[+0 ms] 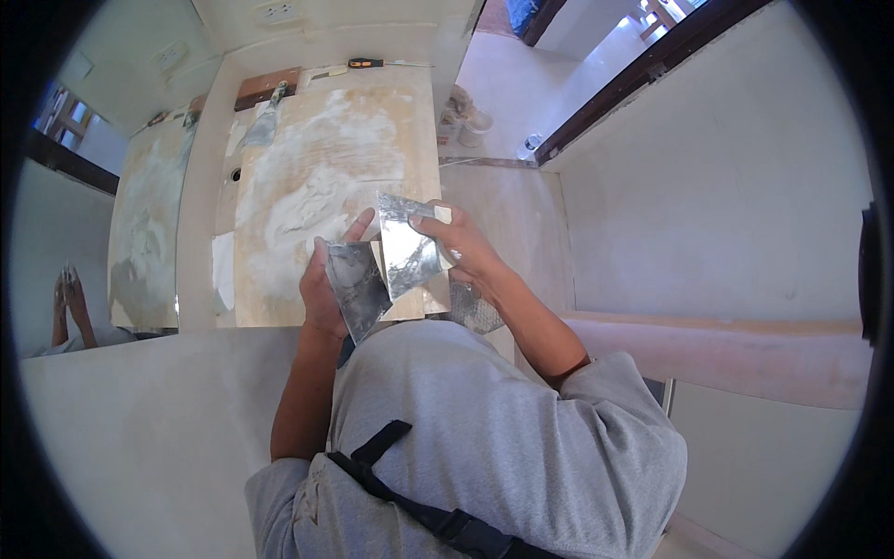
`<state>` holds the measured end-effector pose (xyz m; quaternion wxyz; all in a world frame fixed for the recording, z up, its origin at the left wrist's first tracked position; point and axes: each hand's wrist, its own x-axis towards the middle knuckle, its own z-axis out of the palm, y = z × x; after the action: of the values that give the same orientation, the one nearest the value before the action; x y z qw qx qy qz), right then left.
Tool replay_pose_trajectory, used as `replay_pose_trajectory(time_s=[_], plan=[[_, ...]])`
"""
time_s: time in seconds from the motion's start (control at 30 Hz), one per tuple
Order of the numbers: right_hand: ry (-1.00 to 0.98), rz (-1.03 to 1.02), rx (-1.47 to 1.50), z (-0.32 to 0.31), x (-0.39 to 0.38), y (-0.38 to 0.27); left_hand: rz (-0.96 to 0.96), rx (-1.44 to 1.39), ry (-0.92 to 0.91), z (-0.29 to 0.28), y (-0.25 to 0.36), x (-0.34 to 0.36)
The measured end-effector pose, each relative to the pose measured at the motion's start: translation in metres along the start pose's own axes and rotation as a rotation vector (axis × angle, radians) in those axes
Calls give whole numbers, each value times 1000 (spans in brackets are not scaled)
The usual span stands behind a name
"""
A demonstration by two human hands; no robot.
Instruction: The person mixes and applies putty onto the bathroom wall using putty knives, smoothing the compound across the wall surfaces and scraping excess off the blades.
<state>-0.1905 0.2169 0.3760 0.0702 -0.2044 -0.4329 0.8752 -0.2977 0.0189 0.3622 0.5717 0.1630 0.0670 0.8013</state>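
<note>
My left hand (319,296) grips a dark, smeared flat metal putty spreader (358,287), its fingers behind the sheet. A shinier metal putty spreader (400,250) is pinched in my right hand (466,244), with the thumb on its face. The two blades meet and partly overlap in front of my body, and the right one lies over the left one's edge. Pale strips show along parts of both spreaders. Below and beyond them lies a wooden board (386,112) smeared with white putty (317,207).
A putty knife (264,123) lies at the board's far left by a brown wooden block (267,87). An orange-and-black screwdriver (366,63) lies along the back. A mirror (140,177) stands at left. Tubs (475,129) sit on the floor beyond the board's right side.
</note>
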Motion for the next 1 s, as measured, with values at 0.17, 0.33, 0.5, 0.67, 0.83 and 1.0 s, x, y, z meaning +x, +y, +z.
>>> replay_pose_trajectory(time_s=[0.17,0.33,0.5,0.67,0.83,1.0], plan=[[59,-39,-315,4,-14,-5,47,116,305,20,-1,6],[45,-185,-608,23,-21,-6,57,156,334,24,-9,10],[58,-293,-780,52,-31,-11,73,208,197,1,-13,14],[75,-246,-690,37,-18,-11,172,314,496,47,-15,22],[-1,-398,-843,48,-13,-7,110,310,424,32,-11,23],[143,-195,19,7,5,-14,197,6,511,23,17,20]])
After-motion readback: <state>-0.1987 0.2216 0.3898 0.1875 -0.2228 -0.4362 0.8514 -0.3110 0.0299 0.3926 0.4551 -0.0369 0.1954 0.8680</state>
